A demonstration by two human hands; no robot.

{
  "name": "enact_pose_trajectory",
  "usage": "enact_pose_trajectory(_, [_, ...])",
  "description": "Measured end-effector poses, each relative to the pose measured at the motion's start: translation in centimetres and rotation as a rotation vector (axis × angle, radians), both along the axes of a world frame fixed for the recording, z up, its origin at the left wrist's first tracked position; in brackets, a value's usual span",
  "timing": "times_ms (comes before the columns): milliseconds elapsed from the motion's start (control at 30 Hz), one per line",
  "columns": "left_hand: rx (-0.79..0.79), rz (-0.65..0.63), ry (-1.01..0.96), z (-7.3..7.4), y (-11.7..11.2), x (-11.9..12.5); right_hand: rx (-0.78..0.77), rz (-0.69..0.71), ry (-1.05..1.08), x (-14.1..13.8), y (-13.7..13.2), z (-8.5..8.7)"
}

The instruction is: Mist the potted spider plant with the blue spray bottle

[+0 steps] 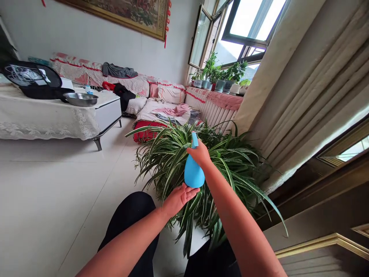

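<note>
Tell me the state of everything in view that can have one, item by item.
right hand, closed around the bottle's neck
left hand, open, fingers against the bottle's lower side
blue spray bottle, held upright above the plant
spider plant, green and white leaves, spreading
window casement, swung open
curtain, hanging in folds
steel basin, resting on the low table

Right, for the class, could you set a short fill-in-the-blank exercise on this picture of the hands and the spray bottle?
The spray bottle is coloured ____. The hand on its top is the person's ____ hand, and the left hand cups its base. The long striped leaves belong to a ____ plant. The metal basin sits on a low white ____.

Missing words: blue; right; spider; table.
</note>
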State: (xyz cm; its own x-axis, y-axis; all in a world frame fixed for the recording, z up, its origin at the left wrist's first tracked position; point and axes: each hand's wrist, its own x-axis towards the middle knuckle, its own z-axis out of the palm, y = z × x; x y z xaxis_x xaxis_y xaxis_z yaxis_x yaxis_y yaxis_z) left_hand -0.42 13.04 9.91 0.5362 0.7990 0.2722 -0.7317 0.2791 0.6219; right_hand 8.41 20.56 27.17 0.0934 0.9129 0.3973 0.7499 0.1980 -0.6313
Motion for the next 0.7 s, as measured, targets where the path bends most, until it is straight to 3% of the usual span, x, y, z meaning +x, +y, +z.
enact_pose_trajectory(367, [-0.039,-0.001,-0.078,-1.3,1.0,0.8,-0.006,-0.072,-0.043,-0.5,1.3,-0.5])
enact_pose_trajectory(500, [-0.052,0.005,-0.069,-1.7,1.4,0.8,0.043,-0.043,-0.005,-0.3,0.8,-0.4])
enact_pose_trajectory(700, [-0.107,0.057,-0.088,-2.6,1.2,0.4,0.082,0.026,0.072,-0.2,-0.3,-1.8])
